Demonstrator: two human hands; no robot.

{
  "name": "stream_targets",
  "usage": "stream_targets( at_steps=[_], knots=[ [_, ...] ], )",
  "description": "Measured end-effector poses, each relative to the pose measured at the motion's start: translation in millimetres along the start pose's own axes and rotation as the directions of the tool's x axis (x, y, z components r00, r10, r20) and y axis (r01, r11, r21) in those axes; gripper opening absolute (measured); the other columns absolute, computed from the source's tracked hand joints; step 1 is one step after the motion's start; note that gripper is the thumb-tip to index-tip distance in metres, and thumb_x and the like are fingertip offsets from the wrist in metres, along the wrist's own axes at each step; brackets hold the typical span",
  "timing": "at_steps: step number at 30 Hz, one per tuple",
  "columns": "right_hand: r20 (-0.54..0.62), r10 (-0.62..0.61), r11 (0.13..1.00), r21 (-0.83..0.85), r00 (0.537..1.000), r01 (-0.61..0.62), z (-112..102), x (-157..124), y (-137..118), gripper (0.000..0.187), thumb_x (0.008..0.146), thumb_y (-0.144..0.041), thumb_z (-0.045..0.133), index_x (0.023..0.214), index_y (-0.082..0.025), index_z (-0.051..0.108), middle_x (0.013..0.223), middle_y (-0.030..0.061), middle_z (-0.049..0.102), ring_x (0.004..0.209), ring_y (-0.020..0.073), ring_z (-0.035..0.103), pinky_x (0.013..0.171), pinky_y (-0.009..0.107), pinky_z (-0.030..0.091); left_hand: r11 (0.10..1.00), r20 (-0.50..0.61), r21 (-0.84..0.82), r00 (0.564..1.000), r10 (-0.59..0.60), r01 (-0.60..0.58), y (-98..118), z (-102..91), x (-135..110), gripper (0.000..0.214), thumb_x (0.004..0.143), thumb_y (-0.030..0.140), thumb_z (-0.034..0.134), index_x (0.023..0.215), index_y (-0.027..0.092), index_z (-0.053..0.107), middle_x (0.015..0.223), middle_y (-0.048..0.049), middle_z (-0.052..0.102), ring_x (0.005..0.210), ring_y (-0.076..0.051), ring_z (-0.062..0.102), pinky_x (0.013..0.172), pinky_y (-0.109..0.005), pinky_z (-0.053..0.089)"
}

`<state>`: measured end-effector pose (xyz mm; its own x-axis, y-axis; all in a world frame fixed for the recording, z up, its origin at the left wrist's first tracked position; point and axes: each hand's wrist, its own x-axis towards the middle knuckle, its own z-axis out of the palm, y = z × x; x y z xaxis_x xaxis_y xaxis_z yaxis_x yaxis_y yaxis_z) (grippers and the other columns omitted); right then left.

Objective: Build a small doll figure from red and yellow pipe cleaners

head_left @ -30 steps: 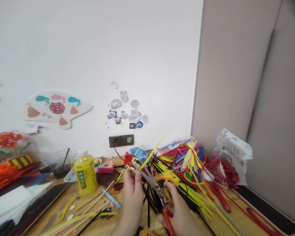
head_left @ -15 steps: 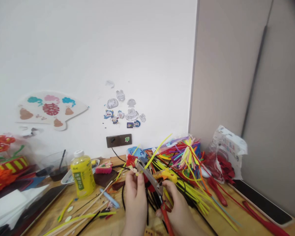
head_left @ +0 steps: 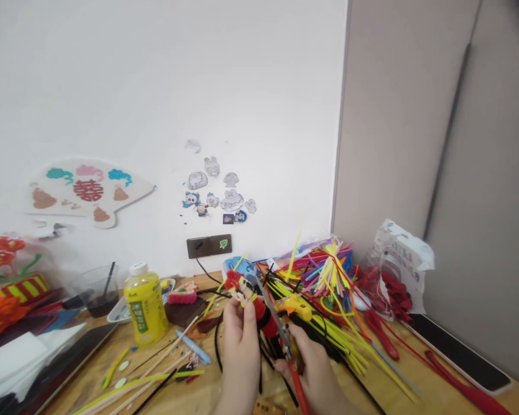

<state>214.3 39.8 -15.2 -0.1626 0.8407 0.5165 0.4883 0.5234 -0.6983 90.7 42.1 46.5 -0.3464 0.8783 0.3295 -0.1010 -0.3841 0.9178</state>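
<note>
Holding one pipe-cleaner doll [head_left: 245,292] and red-handled scissors [head_left: 277,323] in two hands [head_left: 241,360] [head_left: 313,374]

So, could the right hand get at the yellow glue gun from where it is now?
Probably yes, though not straight away. The glue gun lies just beyond the right hand, with only loose pipe cleaners around it, but that hand holds red-handled scissors and would likely need to put them down first.

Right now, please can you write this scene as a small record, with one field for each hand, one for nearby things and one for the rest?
Left hand: holds a small pipe-cleaner figure with red parts
Right hand: holds scissors with red handles
Nearby: yellow hot glue gun; heap of colored pipe cleaners
Rest: yellow bottle on a wooden table
</note>
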Motion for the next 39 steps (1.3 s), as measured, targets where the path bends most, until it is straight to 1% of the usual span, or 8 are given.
stream_targets(
  at_steps=[5,7,10,15,24,31,35,39],
  knots=[
    [-0.072,0.122,0.990,-0.058,0.990,-0.127,0.1,3.3,8.3,0.040,0.067,-0.030,0.056,0.105,-0.017,0.052,0.078,0.0041,0.064,0.063,0.0184,0.059,0.058,0.026,0.047,0.999,0.050,-0.037,0.999,-0.012,0.014,-9.9,-6.5,12.9,0.036,0.073,0.050,0.053,0.093,0.020,0.051,0.091,-0.0031,0.061,0.089,-0.019,0.057,0.080,-0.029,0.043],
    [-0.145,0.057,0.984,-0.158,0.988,-0.080,-1.1,3.5,15.0,0.052,0.063,-0.028,0.060,0.112,-0.017,0.048,0.096,0.0095,0.062,0.079,0.0238,0.060,0.068,0.032,0.048,0.995,0.076,-0.088,0.997,-0.028,0.035,-13.5,-9.0,17.9,0.036,0.073,0.050,0.054,0.094,0.020,0.051,0.095,-0.0038,0.061,0.091,-0.019,0.056,0.080,-0.030,0.043],
    [-0.215,-0.108,0.943,-0.332,0.971,0.031,-6.5,4.1,21.6,0.062,0.059,-0.030,0.065,0.116,-0.017,0.044,0.112,0.0137,0.053,0.101,0.0311,0.052,0.081,0.041,0.044,0.987,0.135,-0.149,0.990,-0.041,0.061,-12.7,-10.8,21.0,0.034,0.072,0.047,0.057,0.093,0.021,0.050,0.097,-0.0033,0.061,0.091,-0.019,0.056,0.079,-0.029,0.043],
    [-0.166,-0.231,0.872,-0.473,0.959,0.129,-22.8,7.6,18.6,0.052,0.065,-0.033,0.063,0.112,-0.016,0.046,0.093,0.0103,0.053,0.085,0.0271,0.055,0.069,0.037,0.046,0.979,0.237,-0.191,0.971,-0.025,0.072,0.0,-11.0,19.3,0.029,0.070,0.043,0.061,0.086,0.020,0.051,0.084,-0.0009,0.063,0.078,-0.016,0.057,0.072,-0.027,0.043],
    [-0.149,-0.409,0.712,-0.669,0.900,0.213,-43.3,11.9,23.6,0.044,0.072,-0.037,0.058,0.109,-0.017,0.046,0.089,0.0095,0.050,0.079,0.0253,0.052,0.063,0.034,0.042,0.988,0.423,-0.123,0.905,-0.036,0.097,11.6,-19.2,23.3,0.023,0.072,0.041,0.059,0.079,0.019,0.055,0.077,-0.0008,0.061,0.075,-0.016,0.054,0.069,-0.025,0.040],
    [-0.148,-0.507,0.641,-0.723,0.849,0.257,-53.1,12.7,15.7,0.042,0.073,-0.040,0.056,0.106,-0.015,0.049,0.085,0.0086,0.048,0.074,0.0232,0.049,0.059,0.031,0.038,0.990,0.467,-0.051,0.879,-0.090,0.129,19.0,-14.7,16.6,0.027,0.068,0.044,0.062,0.070,0.020,0.050,0.059,0.0055,0.047,0.058,-0.012,0.043,0.059,-0.021,0.034],
    [-0.140,-0.540,0.612,-0.743,0.830,0.273,-56.3,13.4,11.1,0.042,0.073,-0.042,0.056,0.103,-0.014,0.049,0.083,0.0081,0.046,0.072,0.0222,0.047,0.056,0.030,0.037,0.986,0.531,-0.027,0.838,-0.123,0.163,20.5,-11.4,14.4,0.032,0.068,0.049,0.061,0.072,0.019,0.052,0.065,0.0036,0.053,0.063,-0.013,0.047,0.064,-0.023,0.035],
    [-0.135,-0.542,0.584,-0.770,0.830,0.256,-58.2,13.2,8.2,0.043,0.072,-0.043,0.056,0.102,-0.014,0.050,0.082,0.0081,0.046,0.071,0.0222,0.046,0.055,0.030,0.036,0.984,0.550,-0.047,0.826,-0.119,0.173,21.7,-10.2,11.2,0.031,0.068,0.049,0.061,0.074,0.019,0.056,0.075,-0.0001,0.060,0.076,-0.017,0.052,0.072,-0.025,0.037]
  ],
)
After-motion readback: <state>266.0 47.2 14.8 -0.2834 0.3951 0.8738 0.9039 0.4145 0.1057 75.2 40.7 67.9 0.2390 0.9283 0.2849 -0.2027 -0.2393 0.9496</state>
